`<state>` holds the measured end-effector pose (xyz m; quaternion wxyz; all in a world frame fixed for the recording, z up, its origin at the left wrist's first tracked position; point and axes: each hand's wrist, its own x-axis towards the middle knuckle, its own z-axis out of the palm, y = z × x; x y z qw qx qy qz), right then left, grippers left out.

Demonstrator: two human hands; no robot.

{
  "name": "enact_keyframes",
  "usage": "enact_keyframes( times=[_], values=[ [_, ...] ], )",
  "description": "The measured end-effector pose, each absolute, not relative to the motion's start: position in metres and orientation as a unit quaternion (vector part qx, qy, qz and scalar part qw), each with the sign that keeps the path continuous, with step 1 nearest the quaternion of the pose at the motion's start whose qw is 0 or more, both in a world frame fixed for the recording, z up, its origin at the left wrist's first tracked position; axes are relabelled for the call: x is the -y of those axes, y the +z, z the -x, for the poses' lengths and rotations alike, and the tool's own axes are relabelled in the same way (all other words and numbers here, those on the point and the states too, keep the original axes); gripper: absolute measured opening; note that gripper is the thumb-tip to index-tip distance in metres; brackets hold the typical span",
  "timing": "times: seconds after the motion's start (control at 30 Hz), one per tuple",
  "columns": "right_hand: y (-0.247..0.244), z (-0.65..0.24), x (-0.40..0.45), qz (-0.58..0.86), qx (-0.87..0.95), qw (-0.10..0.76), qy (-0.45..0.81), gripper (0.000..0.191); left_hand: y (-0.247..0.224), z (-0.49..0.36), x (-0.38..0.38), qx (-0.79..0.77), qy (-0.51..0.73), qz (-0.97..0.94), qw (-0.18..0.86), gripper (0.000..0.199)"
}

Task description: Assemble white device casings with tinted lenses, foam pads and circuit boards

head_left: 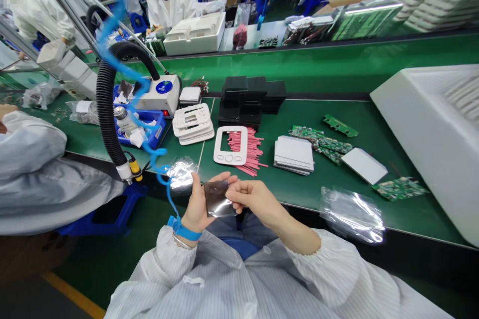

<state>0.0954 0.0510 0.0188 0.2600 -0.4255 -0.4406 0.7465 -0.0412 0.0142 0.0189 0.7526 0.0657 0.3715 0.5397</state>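
Note:
A dark, shiny square panel (217, 200) is held just in front of the bench edge. My left hand (197, 204) supports it from the left, thumb raised and fingers behind it. At its right side, my right hand (254, 198) pinches the edge between thumb and fingers. Beyond my hands lies a white frame (242, 152) with a rectangular window, partly over a pile of pink strips (255, 152). Stacked black panels (239, 104) stand behind these. White flat sheets (294, 153) are stacked to the right, and white frames (192, 122) to the left.
Green circuit boards (340, 127) and clear plastic bags (352, 214) lie right, beside a large white bin (419, 109). A black hose (107, 109) arches near a blue tray (159, 129) at left. A blue coiled cord crosses to my left wrist. Another person's sleeve (33, 174) is far left.

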Motion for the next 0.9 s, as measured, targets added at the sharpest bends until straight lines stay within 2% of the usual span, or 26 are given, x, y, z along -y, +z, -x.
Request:
enact_keyframes(
  times=[0.57,0.63,0.77,0.9],
  values=[
    [0.0175,-0.0925,-0.0508,0.451,0.44,0.258,0.732,0.021,0.0119,0.0396,-0.0115,-0.354,0.543,-0.08,0.758,0.074],
    [0.0184,-0.091,-0.05,0.45,0.443,0.258,0.731,0.021,0.0105,0.0398,-0.0102,-0.35,0.54,-0.098,0.759,0.064],
    [0.0194,-0.0914,-0.0496,0.458,0.466,0.27,0.707,0.021,0.0107,0.0422,-0.0091,-0.375,0.537,-0.142,0.742,0.031],
    [0.0179,-0.0982,-0.0503,0.49,0.479,0.309,0.66,0.032,0.011,0.0459,-0.0104,-0.36,0.572,-0.142,0.724,0.029]
  ],
)
